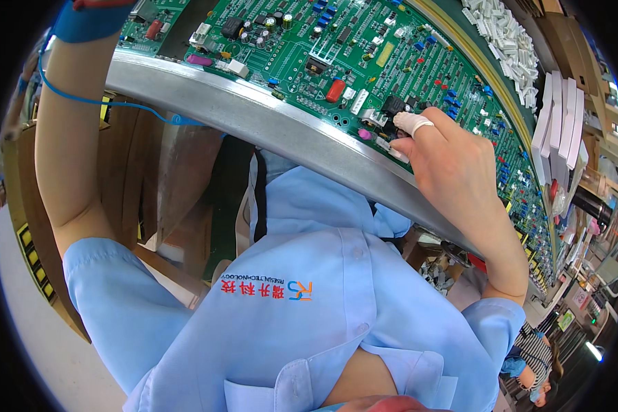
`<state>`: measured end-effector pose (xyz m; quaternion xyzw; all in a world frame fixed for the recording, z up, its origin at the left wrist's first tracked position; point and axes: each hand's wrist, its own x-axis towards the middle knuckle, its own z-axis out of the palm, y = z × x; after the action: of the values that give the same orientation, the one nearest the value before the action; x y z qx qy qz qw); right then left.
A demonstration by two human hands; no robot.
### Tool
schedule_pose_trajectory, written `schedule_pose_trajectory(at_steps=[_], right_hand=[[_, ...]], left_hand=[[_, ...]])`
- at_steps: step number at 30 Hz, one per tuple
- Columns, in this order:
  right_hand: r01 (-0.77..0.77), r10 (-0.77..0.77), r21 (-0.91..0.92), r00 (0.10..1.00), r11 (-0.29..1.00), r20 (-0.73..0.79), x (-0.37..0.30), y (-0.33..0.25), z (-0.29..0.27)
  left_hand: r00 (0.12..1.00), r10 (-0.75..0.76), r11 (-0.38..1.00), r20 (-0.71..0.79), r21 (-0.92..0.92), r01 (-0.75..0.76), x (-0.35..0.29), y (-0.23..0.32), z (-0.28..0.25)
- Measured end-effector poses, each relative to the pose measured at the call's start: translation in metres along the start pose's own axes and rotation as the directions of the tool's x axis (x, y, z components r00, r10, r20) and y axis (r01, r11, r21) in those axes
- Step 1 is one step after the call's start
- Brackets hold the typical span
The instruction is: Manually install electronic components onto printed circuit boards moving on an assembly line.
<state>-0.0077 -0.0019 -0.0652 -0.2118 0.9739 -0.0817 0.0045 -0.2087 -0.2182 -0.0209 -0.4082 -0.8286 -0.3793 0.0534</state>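
Observation:
My right hand (456, 154) is over the near edge of a green circuit board (288, 65). Its thumb and index finger are drawn together in a pinch, and a pale finger cot (412, 122) covers the index fingertip. Whatever sits between the fingertips is hidden. Close by on the board are a black block-shaped component (393, 104), a magenta part (364, 134) and a white connector (359, 101). My left forearm (72, 130) reaches up past the upper left edge, so that hand is out of the picture. A blue wristband (86, 26) circles its wrist.
A metal rail (254, 104) runs along the board's near side. From the wristband hangs a blue cord (117, 104). Beyond the board lie heaped white plastic parts (505, 44) and stacked white trays (559, 123). Another person in a striped top (532, 350) is at lower right.

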Motion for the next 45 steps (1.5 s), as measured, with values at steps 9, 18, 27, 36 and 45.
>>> schedule_pose_trajectory(at_steps=[9, 18, 27, 36, 45], right_hand=[[-0.309, 0.364, 0.571, 0.931, 0.760, 0.019, -0.015, 0.022, -0.019], [-0.266, 0.407, 0.668, 0.911, 0.695, -0.060, -0.044, 0.039, -0.024], [-0.217, 0.382, 0.761, 0.923, 0.611, -0.044, -0.072, 0.060, -0.018], [-0.178, 0.346, 0.767, 0.936, 0.617, -0.061, -0.067, 0.065, -0.015], [-0.192, 0.480, 0.935, 0.877, 0.299, 0.027, -0.065, 0.055, -0.018]], left_hand=[[0.830, 0.276, 0.961, 0.484, -0.109, -0.256, -0.010, 0.037, 0.034], [0.785, 0.320, 0.939, 0.530, -0.064, -0.338, -0.028, 0.043, 0.084], [0.787, 0.172, 0.941, 0.592, 0.137, -0.308, -0.035, 0.055, 0.095], [0.757, 0.225, 0.912, 0.614, 0.140, -0.385, -0.038, 0.051, 0.090], [0.977, 0.198, 0.972, 0.076, 0.114, -0.206, 0.058, 0.023, 0.034]])
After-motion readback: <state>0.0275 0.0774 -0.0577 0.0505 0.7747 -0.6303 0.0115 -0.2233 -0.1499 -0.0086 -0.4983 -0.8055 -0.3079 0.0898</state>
